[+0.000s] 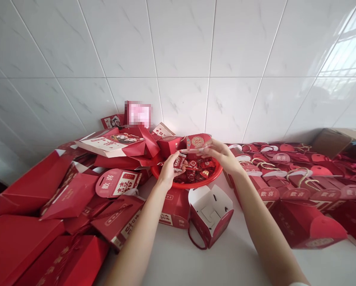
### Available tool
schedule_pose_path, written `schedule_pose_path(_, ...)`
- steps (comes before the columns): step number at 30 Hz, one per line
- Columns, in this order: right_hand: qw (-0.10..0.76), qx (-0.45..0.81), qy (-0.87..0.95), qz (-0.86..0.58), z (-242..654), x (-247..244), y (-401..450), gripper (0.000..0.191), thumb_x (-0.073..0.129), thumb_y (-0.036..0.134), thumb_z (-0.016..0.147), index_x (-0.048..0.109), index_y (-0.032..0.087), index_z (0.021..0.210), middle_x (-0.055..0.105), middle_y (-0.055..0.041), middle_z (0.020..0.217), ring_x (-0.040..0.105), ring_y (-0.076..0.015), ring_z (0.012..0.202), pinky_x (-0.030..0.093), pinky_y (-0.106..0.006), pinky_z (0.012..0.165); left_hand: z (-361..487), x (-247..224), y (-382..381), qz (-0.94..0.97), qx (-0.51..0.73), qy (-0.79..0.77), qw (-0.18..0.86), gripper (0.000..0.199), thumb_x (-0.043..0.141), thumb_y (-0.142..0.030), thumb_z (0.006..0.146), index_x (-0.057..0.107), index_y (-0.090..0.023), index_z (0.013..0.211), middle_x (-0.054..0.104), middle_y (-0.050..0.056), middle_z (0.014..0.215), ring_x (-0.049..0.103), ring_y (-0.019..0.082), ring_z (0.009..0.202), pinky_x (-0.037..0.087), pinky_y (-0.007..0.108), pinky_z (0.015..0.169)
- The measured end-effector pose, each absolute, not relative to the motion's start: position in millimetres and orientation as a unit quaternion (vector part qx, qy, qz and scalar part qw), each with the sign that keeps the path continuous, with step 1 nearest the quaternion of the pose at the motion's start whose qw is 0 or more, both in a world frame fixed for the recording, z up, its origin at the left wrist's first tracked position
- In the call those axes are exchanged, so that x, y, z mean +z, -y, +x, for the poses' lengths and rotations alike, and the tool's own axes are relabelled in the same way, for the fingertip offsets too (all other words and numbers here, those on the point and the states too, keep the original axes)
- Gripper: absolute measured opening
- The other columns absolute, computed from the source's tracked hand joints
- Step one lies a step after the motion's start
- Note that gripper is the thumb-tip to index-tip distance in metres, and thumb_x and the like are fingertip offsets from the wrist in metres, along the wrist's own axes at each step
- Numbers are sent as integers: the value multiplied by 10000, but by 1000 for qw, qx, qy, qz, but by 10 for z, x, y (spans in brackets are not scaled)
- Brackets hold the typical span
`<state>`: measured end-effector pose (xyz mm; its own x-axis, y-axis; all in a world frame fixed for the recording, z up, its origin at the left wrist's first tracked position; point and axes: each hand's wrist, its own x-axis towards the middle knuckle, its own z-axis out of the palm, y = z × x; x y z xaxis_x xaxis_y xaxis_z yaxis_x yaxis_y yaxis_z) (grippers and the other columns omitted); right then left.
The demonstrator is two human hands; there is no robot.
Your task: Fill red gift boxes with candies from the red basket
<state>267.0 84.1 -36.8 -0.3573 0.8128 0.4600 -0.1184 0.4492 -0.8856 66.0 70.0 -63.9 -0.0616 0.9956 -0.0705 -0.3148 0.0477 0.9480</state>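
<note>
My left hand (168,171) is closed around a small red wrapped candy (179,162) with patterned edges, over the left part of a red plastic basin (192,185). My right hand (221,155) reaches over the basin's far right side, fingers bent and partly blurred. At its fingertips is a pale, pinkish flat strip (192,151) that I cannot make out. Red wrapped candies (203,167) fill the basin below both hands. In front of the basin stands an open red gift box (212,212) with a white inside and a cord handle.
Red gift boxes and folded cartons (85,190) lie heaped at the left. Rows of red boxes with rope handles (294,174) stand at the right. A closed red box (174,208) sits before the basin. A brown cardboard box (329,143) rests against the tiled wall (183,51).
</note>
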Motion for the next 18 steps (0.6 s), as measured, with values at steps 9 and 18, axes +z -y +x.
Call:
schedule_pose_path(9, 380, 378, 794, -287, 2699, -405, -862, 327, 514, 95, 766, 723, 186, 1000, 742, -71, 1136, 690, -206, 1043, 540, -338, 901, 633, -663, -733, 321, 661, -402, 546, 306, 784, -261, 556, 608, -198, 799, 640, -19, 793, 603, 140, 729, 515, 243, 620)
schedule_pose_path(18, 152, 144, 790, -576, 2616, -692, -1088, 285, 599, 44, 703, 721, 167, 930, 758, -137, 1021, 685, -321, 1006, 478, -364, 838, 618, -706, -747, 321, 677, -407, 522, 320, 778, -294, 536, 581, -200, 770, 634, -14, 830, 614, 152, 810, 529, 280, 735)
